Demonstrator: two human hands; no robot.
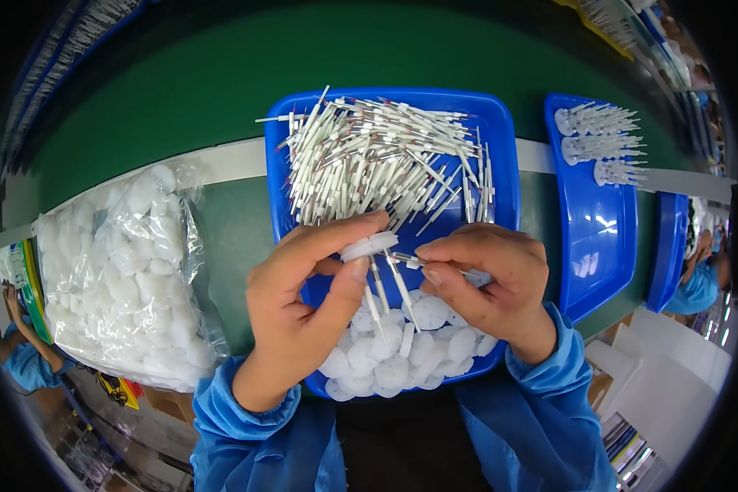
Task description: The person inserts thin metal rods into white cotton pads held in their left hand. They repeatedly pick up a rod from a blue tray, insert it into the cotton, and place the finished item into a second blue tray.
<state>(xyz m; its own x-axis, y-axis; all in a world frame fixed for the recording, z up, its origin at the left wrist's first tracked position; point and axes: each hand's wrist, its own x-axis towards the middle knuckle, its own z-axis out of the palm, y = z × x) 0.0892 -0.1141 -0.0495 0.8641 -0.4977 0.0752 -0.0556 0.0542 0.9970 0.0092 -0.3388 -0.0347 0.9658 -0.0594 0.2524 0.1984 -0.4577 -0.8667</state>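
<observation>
Hands covered the blue tray (500,148) middle; right hand (492,283) hid its rods' ends; far tray (668,246) cut by dark rim

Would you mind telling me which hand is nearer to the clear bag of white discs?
The left hand is nearer: the clear bag of white discs lies just to its left. The right hand is farther right, over the blue tray.

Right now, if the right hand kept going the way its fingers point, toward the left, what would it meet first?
Probably the white disc pinched in the left hand; the right hand holds a thin white pin aimed at it, with rods hanging beneath. Depth is unclear.
</observation>
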